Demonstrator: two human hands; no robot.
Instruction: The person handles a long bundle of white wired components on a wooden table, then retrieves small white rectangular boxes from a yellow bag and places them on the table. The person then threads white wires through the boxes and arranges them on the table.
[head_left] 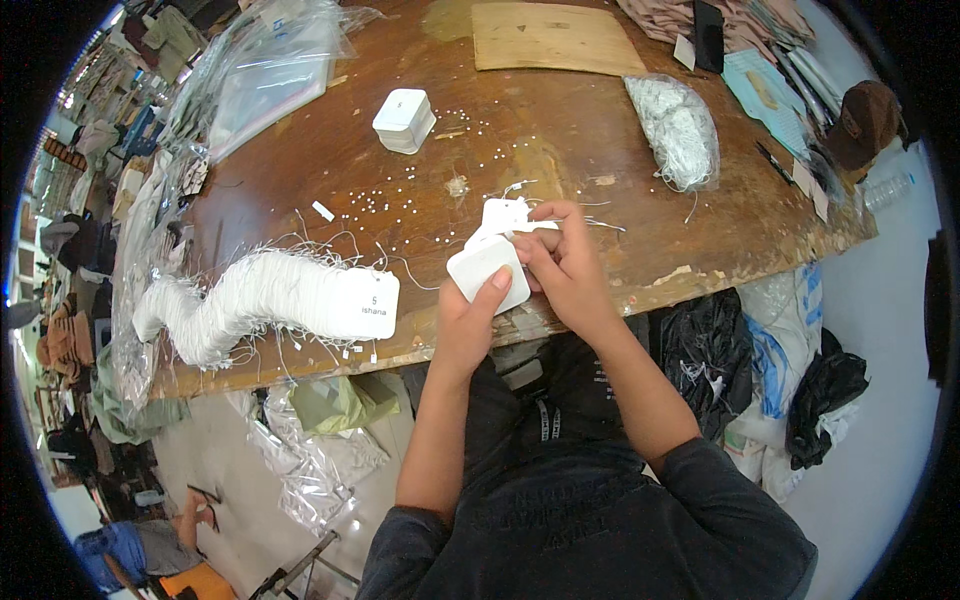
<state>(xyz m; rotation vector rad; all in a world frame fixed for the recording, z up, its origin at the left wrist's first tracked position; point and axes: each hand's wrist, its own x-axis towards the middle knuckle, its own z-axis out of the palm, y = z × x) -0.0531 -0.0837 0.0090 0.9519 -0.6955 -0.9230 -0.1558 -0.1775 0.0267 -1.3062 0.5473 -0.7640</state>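
Near the table's front edge, my left hand [466,322] grips a small stack of white card tags [484,266], its thumb lying flat on the top one. Close against the stack, my right hand [575,280] has its fingers bent together in a pinch; what sits between them is too small to tell, perhaps a string. Just beyond both hands lie more white tags [503,212] with thin strings. To the left, a long curving row of strung white tags [262,300] leans over on the table. A neat stack of square tags [402,122] stands farther back.
Tiny white dots of card are strewn over the wooden table [300,190]. At the back right rest a clear bag of white strings [676,130], a phone [708,36] and a brown cap [868,122]. A cardboard sheet [555,38] lies at the back; plastic sleeves [270,90] lie back left.
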